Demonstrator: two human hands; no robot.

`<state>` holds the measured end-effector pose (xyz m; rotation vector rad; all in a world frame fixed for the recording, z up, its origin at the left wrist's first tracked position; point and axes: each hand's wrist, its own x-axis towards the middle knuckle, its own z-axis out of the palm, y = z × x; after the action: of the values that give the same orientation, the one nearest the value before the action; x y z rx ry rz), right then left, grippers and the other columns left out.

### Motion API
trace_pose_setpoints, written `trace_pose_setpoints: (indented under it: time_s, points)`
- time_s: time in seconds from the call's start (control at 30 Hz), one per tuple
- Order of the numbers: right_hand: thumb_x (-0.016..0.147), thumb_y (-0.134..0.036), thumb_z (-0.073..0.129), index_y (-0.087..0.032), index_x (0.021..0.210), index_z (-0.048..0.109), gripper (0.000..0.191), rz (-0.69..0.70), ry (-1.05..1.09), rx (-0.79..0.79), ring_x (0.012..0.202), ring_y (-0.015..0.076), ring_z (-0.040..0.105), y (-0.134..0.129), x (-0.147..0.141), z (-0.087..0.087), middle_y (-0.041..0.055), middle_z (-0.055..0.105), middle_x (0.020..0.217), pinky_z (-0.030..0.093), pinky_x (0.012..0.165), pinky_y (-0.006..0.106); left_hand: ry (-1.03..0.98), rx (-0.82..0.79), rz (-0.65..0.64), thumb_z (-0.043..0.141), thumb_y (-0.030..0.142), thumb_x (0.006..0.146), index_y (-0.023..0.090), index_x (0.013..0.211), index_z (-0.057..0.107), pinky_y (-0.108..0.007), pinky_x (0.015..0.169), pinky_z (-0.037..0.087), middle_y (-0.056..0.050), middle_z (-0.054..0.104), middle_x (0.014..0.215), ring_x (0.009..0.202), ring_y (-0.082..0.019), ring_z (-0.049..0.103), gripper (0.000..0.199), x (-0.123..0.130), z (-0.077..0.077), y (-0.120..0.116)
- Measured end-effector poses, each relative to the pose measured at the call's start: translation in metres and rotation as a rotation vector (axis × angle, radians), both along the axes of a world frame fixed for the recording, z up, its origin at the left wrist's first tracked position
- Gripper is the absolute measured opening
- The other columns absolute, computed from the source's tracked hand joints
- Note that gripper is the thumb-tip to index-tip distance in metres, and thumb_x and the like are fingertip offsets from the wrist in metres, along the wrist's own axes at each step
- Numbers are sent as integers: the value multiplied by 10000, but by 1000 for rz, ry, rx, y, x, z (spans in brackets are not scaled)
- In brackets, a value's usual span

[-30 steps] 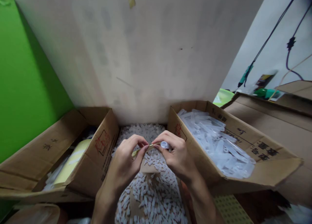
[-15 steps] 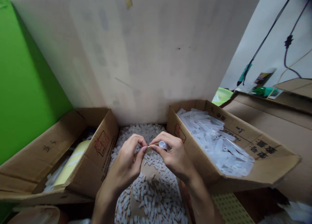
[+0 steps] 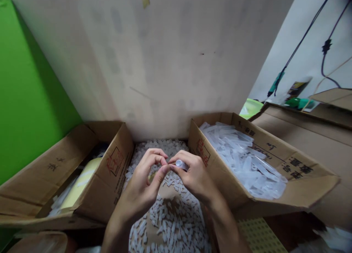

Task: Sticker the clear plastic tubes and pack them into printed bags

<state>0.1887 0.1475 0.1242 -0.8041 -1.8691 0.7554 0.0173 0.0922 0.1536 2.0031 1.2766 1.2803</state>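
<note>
My left hand [image 3: 148, 178] and my right hand [image 3: 196, 172] meet fingertip to fingertip in the middle of the view. A whitish translucent tube [image 3: 181, 165] lies in my right hand, its round open end facing up between the fingers. The fingers of my left hand are pinched together; a bit of something yellowish shows behind them, too small to make out. Below and behind both hands, many small white plastic pieces [image 3: 176, 223] lie spread over brown cardboard.
On the right, a cardboard box [image 3: 310, 194] holds translucent tubes [image 3: 247, 161]. The left cardboard box [image 3: 96, 194] contains a yellow roll [image 3: 82, 183]. A tall whitish panel [image 3: 165, 62] stands behind, a green panel [image 3: 33, 99] at left. Cables [image 3: 308, 25] hang at upper right.
Both hands have shifted slightly, and their fingertips have come closer together. The tube in my right hand has moved a little to the left.
</note>
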Motion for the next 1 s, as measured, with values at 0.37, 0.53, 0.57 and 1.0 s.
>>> trace_pose_setpoints:
  time_s: [0.37, 0.53, 0.57, 1.0]
  points:
    - [924, -24, 554, -183, 808, 613, 205, 31, -172, 59, 770, 185, 588, -1, -7, -7, 26, 600, 824, 420, 695, 284, -12, -49, -10, 515, 238, 1007, 215, 883, 558, -315, 1011, 451, -72, 568, 1138, 1125, -189, 573, 134, 4, -8, 6]
    - [905, 2, 553, -186, 794, 600, 224, 36, -170, 62, 764, 181, 585, -1, -9, -7, 21, 594, 821, 422, 694, 277, -9, -56, -4, 513, 242, 1008, 211, 892, 562, -327, 1000, 454, -72, 563, 1129, 1111, -193, 572, 130, 3, -9, 7]
    - [902, 6, 554, -187, 788, 597, 229, 34, -169, 66, 760, 180, 583, 0, -9, -7, 19, 591, 817, 420, 692, 276, -8, -56, -1, 514, 240, 1006, 210, 890, 561, -326, 996, 455, -71, 563, 1126, 1107, -192, 574, 128, 3, -9, 7]
    - [888, 15, 572, -174, 830, 678, 225, 46, -88, 34, 783, 186, 614, 0, -9, -7, 30, 644, 835, 438, 716, 282, -75, -97, 14, 585, 326, 976, 223, 1053, 594, -324, 926, 484, -54, 606, 1107, 1057, -204, 601, 129, -2, -14, 10]
